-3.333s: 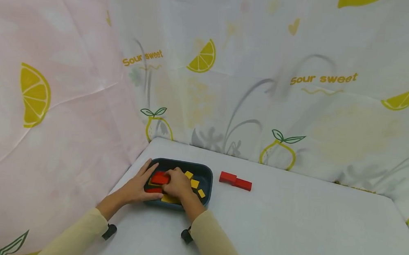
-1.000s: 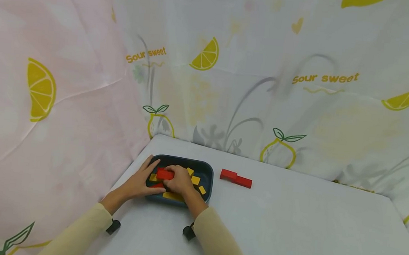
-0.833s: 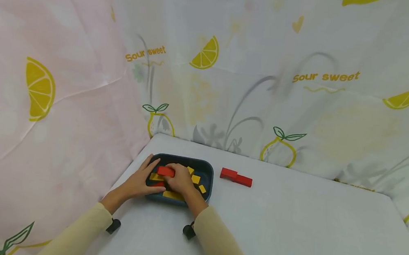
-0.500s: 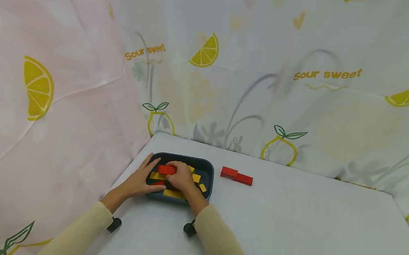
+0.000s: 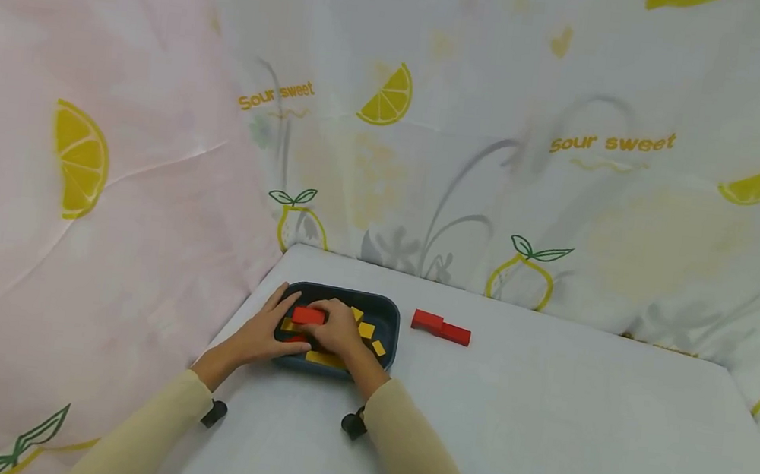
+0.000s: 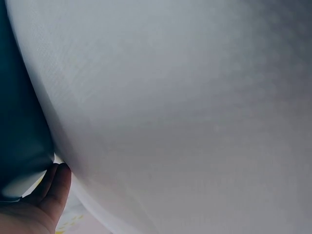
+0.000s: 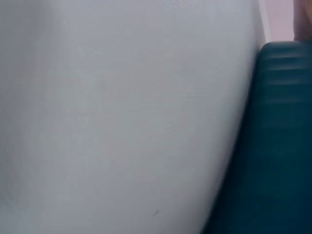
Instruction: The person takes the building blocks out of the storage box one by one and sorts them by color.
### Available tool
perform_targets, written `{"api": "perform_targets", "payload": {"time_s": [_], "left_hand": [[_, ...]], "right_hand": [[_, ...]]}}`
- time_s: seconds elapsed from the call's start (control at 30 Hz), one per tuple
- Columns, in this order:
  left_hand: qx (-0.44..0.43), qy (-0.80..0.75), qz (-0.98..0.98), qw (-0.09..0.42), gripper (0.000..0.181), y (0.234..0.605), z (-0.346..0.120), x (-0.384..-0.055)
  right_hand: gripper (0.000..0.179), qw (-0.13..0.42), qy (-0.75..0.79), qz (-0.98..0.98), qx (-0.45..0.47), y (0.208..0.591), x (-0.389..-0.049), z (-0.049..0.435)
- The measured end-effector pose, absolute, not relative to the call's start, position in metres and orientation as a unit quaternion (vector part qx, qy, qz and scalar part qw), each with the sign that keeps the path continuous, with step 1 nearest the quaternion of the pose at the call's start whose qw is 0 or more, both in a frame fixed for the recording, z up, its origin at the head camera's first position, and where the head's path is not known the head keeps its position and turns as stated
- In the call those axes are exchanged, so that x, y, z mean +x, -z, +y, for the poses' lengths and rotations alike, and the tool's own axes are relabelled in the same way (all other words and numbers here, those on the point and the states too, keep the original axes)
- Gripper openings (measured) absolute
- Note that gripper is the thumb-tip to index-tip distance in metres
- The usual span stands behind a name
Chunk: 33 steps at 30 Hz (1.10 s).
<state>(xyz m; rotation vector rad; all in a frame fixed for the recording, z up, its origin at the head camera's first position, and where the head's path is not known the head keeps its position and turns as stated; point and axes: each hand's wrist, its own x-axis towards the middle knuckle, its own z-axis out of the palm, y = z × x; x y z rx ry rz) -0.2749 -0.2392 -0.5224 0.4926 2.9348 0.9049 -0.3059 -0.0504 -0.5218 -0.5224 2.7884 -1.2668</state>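
A dark blue tray holds red and yellow blocks. My right hand is over the tray and pinches a red block between thumb and fingers, above a yellow block. My left hand lies along the tray's left end, fingers spread, thumb over the front side by another red block. In the left wrist view, straight left fingers touch the outside of the tray. The right wrist view shows only the tray's outer wall and part of a hand at the top corner.
Two red blocks lie end to end on the white table, right of the tray. Several yellow blocks lie in the tray's right half. Lemon-print cloth hangs behind and at the left.
My right hand has raised the red block and shifted it slightly right, showing more of the yellow block beneath it. The left hand has stayed at the tray's left end.
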Motion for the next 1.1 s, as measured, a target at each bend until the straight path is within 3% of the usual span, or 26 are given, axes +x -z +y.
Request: {"api": "perform_targets", "payload": {"time_s": [0.23, 0.57, 0.87, 1.1], "left_hand": [[0.156, -0.29, 0.943, 0.04, 0.107, 0.527, -0.237, -0.27], [0.152, -0.286, 0.946, 0.019, 0.107, 0.526, -0.235, -0.27], [0.154, -0.292, 0.944, 0.016, 0.107, 0.521, -0.238, -0.274], [0.143, -0.275, 0.95, 0.031, 0.113, 0.517, -0.24, -0.275]], "right_hand": [[0.035, -0.009, 0.445, 0.882, -0.157, 0.525, -0.3, -0.042], [0.034, -0.025, 0.41, 0.875, -0.258, 0.494, -0.293, -0.019], [0.045, -0.038, 0.372, 0.878, -0.298, 0.472, -0.288, 0.012], [0.036, -0.034, 0.387, 0.877, -0.282, 0.47, -0.287, 0.037]]}}
